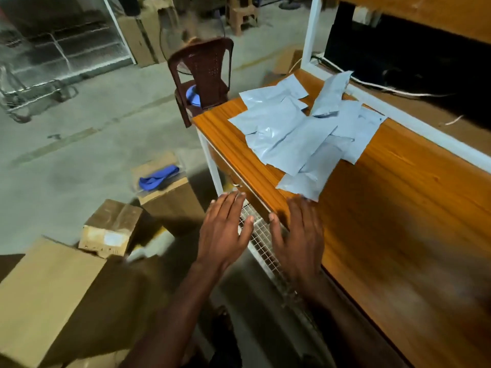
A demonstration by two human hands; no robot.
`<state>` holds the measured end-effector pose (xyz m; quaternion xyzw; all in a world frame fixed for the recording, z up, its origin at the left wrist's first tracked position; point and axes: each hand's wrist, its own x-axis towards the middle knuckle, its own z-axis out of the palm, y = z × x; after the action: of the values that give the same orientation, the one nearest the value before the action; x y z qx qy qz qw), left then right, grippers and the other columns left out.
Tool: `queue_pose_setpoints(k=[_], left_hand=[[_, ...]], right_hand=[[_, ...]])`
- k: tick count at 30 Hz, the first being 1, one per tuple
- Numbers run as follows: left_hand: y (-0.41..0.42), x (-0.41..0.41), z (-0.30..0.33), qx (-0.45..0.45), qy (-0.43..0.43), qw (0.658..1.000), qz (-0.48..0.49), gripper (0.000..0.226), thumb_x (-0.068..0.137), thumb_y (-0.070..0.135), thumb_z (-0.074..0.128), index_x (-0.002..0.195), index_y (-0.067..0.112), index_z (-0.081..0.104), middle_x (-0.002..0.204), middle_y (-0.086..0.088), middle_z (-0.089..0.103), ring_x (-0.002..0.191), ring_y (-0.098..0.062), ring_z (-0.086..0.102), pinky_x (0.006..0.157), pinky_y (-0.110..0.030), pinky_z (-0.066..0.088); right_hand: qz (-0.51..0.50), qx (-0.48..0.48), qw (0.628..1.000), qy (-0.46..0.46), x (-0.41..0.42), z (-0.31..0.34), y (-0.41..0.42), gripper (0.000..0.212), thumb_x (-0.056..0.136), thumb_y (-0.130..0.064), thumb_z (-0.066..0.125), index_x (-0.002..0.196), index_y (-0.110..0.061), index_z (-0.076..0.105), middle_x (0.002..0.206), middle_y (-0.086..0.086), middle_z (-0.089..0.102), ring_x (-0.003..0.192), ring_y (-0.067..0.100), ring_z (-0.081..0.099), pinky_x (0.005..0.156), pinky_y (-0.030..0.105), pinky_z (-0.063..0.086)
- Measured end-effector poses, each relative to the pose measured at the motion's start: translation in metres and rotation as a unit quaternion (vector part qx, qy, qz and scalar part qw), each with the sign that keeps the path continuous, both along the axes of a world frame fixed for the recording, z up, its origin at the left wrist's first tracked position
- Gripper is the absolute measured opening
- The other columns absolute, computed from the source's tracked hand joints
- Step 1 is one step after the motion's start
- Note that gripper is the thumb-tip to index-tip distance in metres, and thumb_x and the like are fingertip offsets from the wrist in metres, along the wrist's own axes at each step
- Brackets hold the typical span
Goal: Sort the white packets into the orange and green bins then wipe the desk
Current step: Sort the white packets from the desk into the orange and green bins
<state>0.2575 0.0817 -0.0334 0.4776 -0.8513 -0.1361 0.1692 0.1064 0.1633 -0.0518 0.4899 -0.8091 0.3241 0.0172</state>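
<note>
Several white packets point(297, 134) lie in an overlapping heap on the far part of the orange wooden desk point(393, 197). My left hand point(225, 229) hovers flat with straight fingers just off the desk's left edge, holding nothing. My right hand point(297, 232) is also flat and empty, over the desk edge, its fingertips close to the nearest packet point(305, 181). No orange or green bin is in view. A blue cloth point(158, 177) lies on a cardboard box point(170, 197) on the floor to the left.
A brown plastic chair point(202, 75) stands beyond the desk's far corner. More cardboard boxes point(53, 296) crowd the floor at lower left. A white frame and a raised shelf point(414, 14) border the desk's back. A wire mesh panel point(260, 243) sits below the desk edge.
</note>
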Motion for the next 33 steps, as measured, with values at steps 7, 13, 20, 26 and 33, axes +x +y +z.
queue_pose_setpoints(k=[7,13,20,26,33], left_hand=[[-0.116,-0.027,0.016,-0.023,-0.004,0.989,-0.146,0.062,0.101,0.054,0.027,0.153,0.022,0.033,0.159,-0.003,0.036,0.148,-0.022,0.028,0.123,-0.047,0.021],[-0.161,-0.098,0.016,-0.025,0.016,0.972,-0.231,0.058,0.102,0.052,0.033,0.154,0.025,0.031,0.163,-0.002,0.026,0.152,-0.022,0.019,0.122,-0.039,0.009],[-0.200,-0.195,0.009,-0.008,-0.027,0.961,-0.276,0.074,0.095,0.062,0.007,0.158,0.025,0.019,0.167,-0.006,0.011,0.154,-0.028,0.005,0.124,-0.046,0.006],[-0.226,-0.243,-0.012,-0.024,-0.104,0.931,-0.350,0.069,0.097,0.057,0.018,0.157,0.023,0.022,0.166,-0.011,0.012,0.153,-0.037,0.003,0.122,-0.056,0.012],[-0.229,-0.243,-0.019,-0.037,-0.079,0.899,-0.429,0.066,0.096,0.052,0.024,0.158,0.027,0.021,0.167,-0.007,0.007,0.154,-0.031,-0.002,0.122,-0.053,0.004]], right_hand=[[-0.135,-0.053,0.989,0.033,-0.012,0.012,-0.076,0.052,0.097,-0.043,0.057,0.134,-0.006,0.058,0.142,0.019,0.055,0.134,0.036,0.049,0.105,0.050,0.046],[-0.203,-0.017,0.978,0.037,-0.051,0.006,-0.109,0.048,0.102,-0.036,0.039,0.138,-0.008,0.056,0.148,0.020,0.050,0.138,0.038,0.045,0.112,0.050,0.040],[-0.198,0.093,0.976,0.023,-0.105,-0.011,-0.143,0.048,0.101,-0.020,0.045,0.149,-0.016,0.043,0.159,0.017,0.035,0.147,0.039,0.032,0.115,0.056,0.035],[-0.267,0.163,0.950,-0.015,-0.106,-0.016,-0.141,0.055,0.100,-0.040,0.026,0.144,-0.016,0.050,0.158,0.015,0.037,0.146,0.039,0.033,0.110,0.060,0.037],[-0.335,0.180,0.923,-0.053,-0.091,-0.011,-0.153,0.066,0.098,-0.061,0.021,0.158,-0.033,0.023,0.168,0.011,0.012,0.153,0.039,0.014,0.118,0.059,0.022]])
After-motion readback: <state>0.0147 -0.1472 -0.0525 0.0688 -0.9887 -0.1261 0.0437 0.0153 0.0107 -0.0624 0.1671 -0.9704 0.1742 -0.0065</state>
